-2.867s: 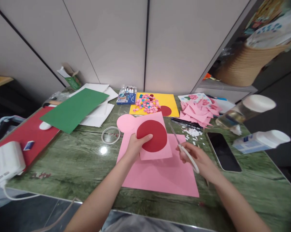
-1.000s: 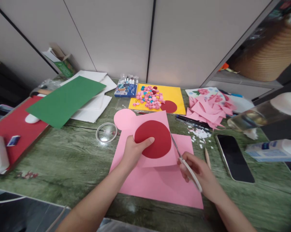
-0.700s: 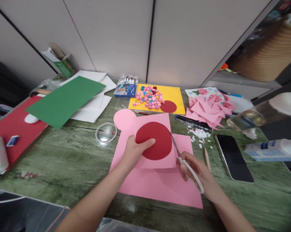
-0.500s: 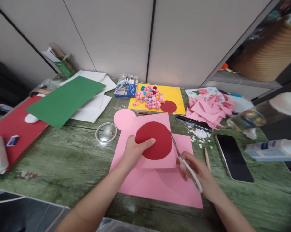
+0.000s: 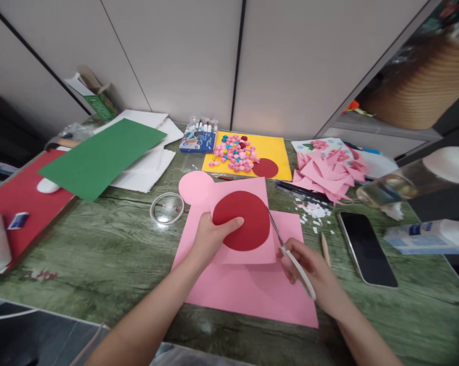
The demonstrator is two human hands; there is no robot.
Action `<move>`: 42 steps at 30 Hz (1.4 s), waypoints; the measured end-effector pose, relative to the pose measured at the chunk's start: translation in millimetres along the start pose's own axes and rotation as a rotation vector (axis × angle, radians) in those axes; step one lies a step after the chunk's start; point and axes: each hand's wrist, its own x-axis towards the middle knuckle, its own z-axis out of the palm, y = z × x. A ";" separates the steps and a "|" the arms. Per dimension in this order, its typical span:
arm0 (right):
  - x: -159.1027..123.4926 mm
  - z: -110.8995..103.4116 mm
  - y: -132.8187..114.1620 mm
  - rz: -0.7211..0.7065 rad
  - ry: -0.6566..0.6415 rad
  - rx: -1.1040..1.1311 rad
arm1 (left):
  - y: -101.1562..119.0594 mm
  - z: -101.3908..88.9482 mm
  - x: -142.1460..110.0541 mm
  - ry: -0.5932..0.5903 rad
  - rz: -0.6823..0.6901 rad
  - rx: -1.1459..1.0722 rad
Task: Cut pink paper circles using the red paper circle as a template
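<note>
My left hand [image 5: 214, 234] grips a red paper circle [image 5: 248, 229] together with a pink paper square [image 5: 248, 257] beneath it, the thumb lying on the red. In my right hand [image 5: 309, 269] is a pair of white-handled scissors [image 5: 300, 272]. Their blades reach the pink paper along the right edge of the red circle. Below lies a larger pink sheet [image 5: 252, 300] on the table. A pink paper circle [image 5: 196, 187] rests at its upper left corner, beside a pale ring [image 5: 152, 209].
A yellow sheet [image 5: 281, 147] with pompoms [image 5: 239, 155] lies at the back. Folded pink paper [image 5: 324, 170], white scraps [image 5: 316, 209], a pencil [image 5: 325, 249] and a phone [image 5: 367, 249] are on the right. Green [image 5: 103, 157] and red sheets [image 5: 31, 188] lie left.
The view has shifted very slightly. Both hands, the scissors and the held papers keep nearly the same position.
</note>
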 end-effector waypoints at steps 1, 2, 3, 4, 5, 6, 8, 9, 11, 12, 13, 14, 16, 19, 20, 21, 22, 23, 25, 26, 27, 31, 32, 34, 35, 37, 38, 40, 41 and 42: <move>0.2 -0.2 -0.2 0.002 -0.001 -0.005 | 0.5 0.1 0.0 0.000 -0.001 0.001; 0.3 -0.3 -0.6 0.003 -0.002 -0.009 | 0.9 0.3 0.1 0.001 -0.001 0.002; 0.4 -0.4 -1.0 0.004 -0.001 -0.010 | 1.3 0.4 0.2 0.001 -0.001 0.003; 0.5 -0.3 -1.4 0.005 -0.001 -0.008 | 1.5 0.4 0.4 0.001 -0.001 0.004; 0.5 -0.2 -1.8 0.007 -0.001 -0.004 | 1.6 0.4 0.6 0.001 -0.003 0.005; 0.4 0.0 -2.1 0.011 0.000 0.001 | 1.6 0.3 0.9 0.002 -0.004 0.005; 0.1 0.4 -2.3 0.016 -0.004 0.021 | 1.1 -0.1 1.6 0.002 -0.010 0.011; 0.0 0.7 -2.3 0.016 -0.010 0.036 | 0.7 -0.4 1.8 0.000 -0.015 0.017; -0.2 1.0 -1.9 0.006 -0.022 0.060 | -0.1 -0.7 1.8 -0.006 -0.027 0.033; -0.3 1.2 -1.8 -0.003 -0.025 0.067 | -0.4 -0.7 1.7 -0.011 -0.035 0.042; -0.3 1.3 -1.8 -0.011 -0.027 0.071 | -0.7 -0.6 1.4 -0.015 -0.044 0.051; -0.3 1.4 -1.9 -0.016 -0.025 0.072 | -0.9 -0.3 1.1 -0.017 -0.054 0.058; -0.3 1.7 -2.6 -0.018 -0.022 0.070 | -1.1 0.4 0.7 -0.012 -0.066 0.065; -0.1 2.1 -3.8 -0.016 -0.012 0.072 | -0.4 1.3 0.7 0.002 -0.077 0.068; 0.1 2.2 -3.9 -0.017 -0.009 0.074 | -0.1 1.5 0.7 0.003 -0.079 0.069; 0.2 2.1 -3.9 -0.018 -0.008 0.074 | 0.3 1.5 0.7 0.002 -0.079 0.071; 0.4 2.0 -3.6 -0.018 -0.010 0.073 | 0.6 1.4 0.6 0.000 -0.078 0.073; 0.5 1.7 -3.1 -0.019 -0.011 0.069 | 0.8 1.3 0.6 -0.003 -0.076 0.076; 0.7 0.9 -2.0 -0.017 -0.012 0.058 | 0.8 0.8 0.6 -0.012 -0.071 0.079; 0.7 0.5 -1.5 -0.017 -0.013 0.053 | 0.7 0.5 0.7 -0.017 -0.068 0.080; 0.6 0.1 -1.0 -0.015 -0.012 0.049 | 0.6 0.3 0.8 -0.019 -0.066 0.081; 0.4 -1.0 -0.3 -0.009 -0.010 0.027 | 0.5 -0.5 1.8 -0.013 -0.057 0.096; 0.3 -1.2 -0.2 -0.006 -0.009 0.018 | 0.8 -0.7 2.0 -0.014 -0.056 0.098; 0.2 -1.9 0.2 -0.001 -0.008 -0.002 | 1.4 -1.1 2.4 -0.019 -0.057 0.099; 0.1 -2.3 0.5 0.000 -0.007 -0.010 | 1.7 -1.3 2.6 -0.021 -0.059 0.099; 0.2 -3.1 1.3 0.001 -0.004 -0.021 | 2.2 -1.9 2.8 -0.021 -0.065 0.099; 0.3 -3.6 1.8 -0.001 -0.003 -0.023 | 2.3 -2.2 2.9 -0.022 -0.069 0.101; 0.5 -4.6 2.9 -0.001 -0.004 -0.021 | 2.5 -2.4 3.0 -0.026 -0.075 0.103; 0.7 -5.0 3.6 -0.001 -0.005 -0.017 | 2.7 -2.4 3.0 -0.029 -0.077 0.105; 0.8 -5.4 4.3 -0.003 -0.005 -0.013 | 2.9 -2.3 3.0 -0.029 -0.078 0.105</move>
